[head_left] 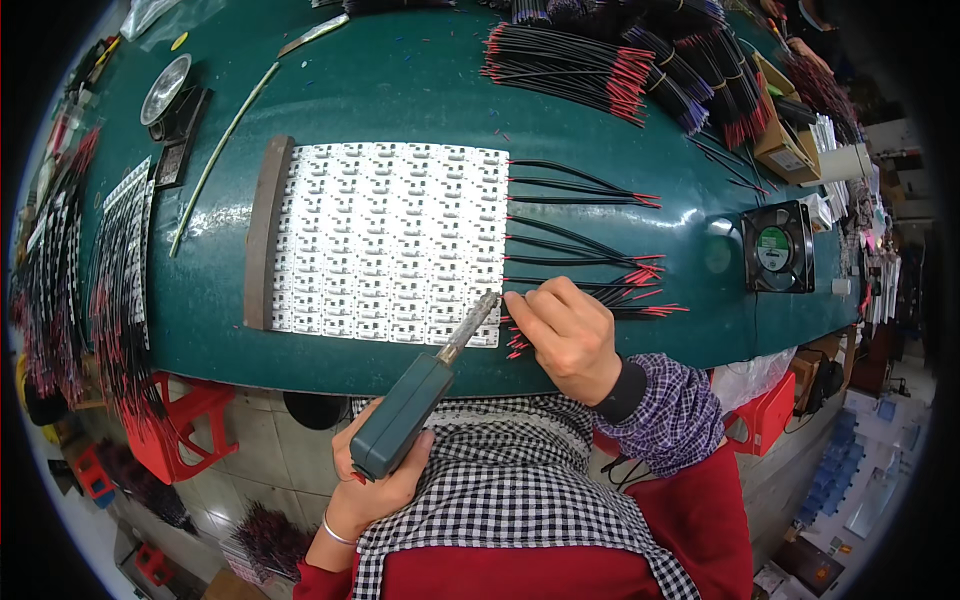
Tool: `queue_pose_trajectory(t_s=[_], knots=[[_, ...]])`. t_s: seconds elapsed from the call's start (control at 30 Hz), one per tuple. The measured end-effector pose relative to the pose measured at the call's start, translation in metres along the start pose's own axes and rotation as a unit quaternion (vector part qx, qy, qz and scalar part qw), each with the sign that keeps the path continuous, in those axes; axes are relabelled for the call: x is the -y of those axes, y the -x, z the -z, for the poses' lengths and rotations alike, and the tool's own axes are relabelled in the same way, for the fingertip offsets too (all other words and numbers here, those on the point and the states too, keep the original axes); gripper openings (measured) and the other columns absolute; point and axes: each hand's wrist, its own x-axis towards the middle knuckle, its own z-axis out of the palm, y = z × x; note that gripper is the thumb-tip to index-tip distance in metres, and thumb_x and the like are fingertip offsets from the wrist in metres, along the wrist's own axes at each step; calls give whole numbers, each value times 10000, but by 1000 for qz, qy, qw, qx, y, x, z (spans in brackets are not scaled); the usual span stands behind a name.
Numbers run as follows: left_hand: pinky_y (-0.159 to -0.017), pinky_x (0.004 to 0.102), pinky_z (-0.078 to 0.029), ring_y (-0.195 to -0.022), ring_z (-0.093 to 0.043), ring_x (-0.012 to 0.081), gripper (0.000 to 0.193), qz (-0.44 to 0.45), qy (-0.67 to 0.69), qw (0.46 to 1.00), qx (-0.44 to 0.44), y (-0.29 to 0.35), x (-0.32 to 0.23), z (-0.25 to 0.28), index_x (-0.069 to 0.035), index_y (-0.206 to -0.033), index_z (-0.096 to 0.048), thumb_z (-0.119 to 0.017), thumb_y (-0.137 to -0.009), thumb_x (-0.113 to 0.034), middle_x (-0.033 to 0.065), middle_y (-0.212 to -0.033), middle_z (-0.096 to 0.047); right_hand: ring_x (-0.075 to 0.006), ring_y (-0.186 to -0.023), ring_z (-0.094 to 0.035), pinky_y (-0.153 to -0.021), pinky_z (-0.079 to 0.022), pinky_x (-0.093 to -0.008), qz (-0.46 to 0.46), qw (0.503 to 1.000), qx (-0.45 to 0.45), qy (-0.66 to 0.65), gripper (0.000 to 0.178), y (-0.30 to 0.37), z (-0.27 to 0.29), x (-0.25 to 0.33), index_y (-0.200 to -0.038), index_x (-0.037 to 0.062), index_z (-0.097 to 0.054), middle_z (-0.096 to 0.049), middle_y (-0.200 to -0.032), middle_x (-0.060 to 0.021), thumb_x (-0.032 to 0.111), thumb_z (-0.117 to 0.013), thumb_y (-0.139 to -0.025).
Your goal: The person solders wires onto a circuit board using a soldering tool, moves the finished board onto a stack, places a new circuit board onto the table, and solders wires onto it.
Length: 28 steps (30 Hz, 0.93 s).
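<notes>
My left hand point(395, 460) is closed around the dark green handle of a soldering iron point(405, 410). Its metal tip touches or hovers just over the lower right edge of a white panel of small circuit boards point(390, 245); I cannot tell which. Close beside the tip, my right hand point(565, 335) pinches a thin wire at that edge, mostly hidden by the fingers. Several black wires with red ends point(580, 240) stick out rightward from the panel's right edge. A brown bar point(268, 235) lies along the panel's left edge.
On the green table point(380, 90) lie bundles of black wires with red tips point(570, 70) at the far right. A small black fan point(778, 248) stands to the right. Wired board strips point(122, 260) hang at the left, near a thin stick point(222, 160) and a metal dish point(166, 90).
</notes>
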Motion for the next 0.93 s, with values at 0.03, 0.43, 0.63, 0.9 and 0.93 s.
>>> queue_pose_trajectory(t_s=[0.03,0.43,0.63,0.9,0.93], knots=[[-662,275,-524,-738,-661,182,229,23,-4,1000,10,1,1,1,62,-1015,-690,-747,-804,-6,129,-919,-684,-183,-760,-583,-585,-502,-266,5,1000,-2,5,301,0,0,0,-953,-47,-692,-560,-797,-43,49,-671,-668],[-654,282,-537,-714,-676,188,236,10,-34,999,-12,4,0,3,47,-1016,-706,-763,-799,-25,117,-867,-700,-174,-736,-569,-562,-490,-265,3,1000,-2,7,245,-2,0,1,-913,-36,-686,-539,-773,-39,34,-682,-678],[-657,280,-539,-720,-678,182,243,-14,-16,1000,-19,4,3,1,57,-1021,-703,-761,-798,-20,122,-891,-702,-183,-742,-586,-536,-514,-287,-25,998,-8,-51,262,-2,-1,-6,-912,-6,-701,-544,-769,-33,11,-673,-652],[-650,262,-532,-740,-684,172,246,-44,-68,996,24,4,10,4,60,-1022,-697,-761,-797,-15,125,-914,-701,-186,-775,-609,-552,-525,-286,-20,998,-8,-56,258,-1,-2,-9,-918,13,-708,-562,-775,-34,11,-674,-663],[-649,261,-531,-739,-684,172,242,-57,-76,995,26,4,11,5,58,-1021,-697,-760,-800,-17,123,-915,-701,-186,-778,-612,-557,-527,-284,-13,999,-4,-47,250,-1,-1,-8,-920,18,-710,-565,-778,-35,11,-674,-673]])
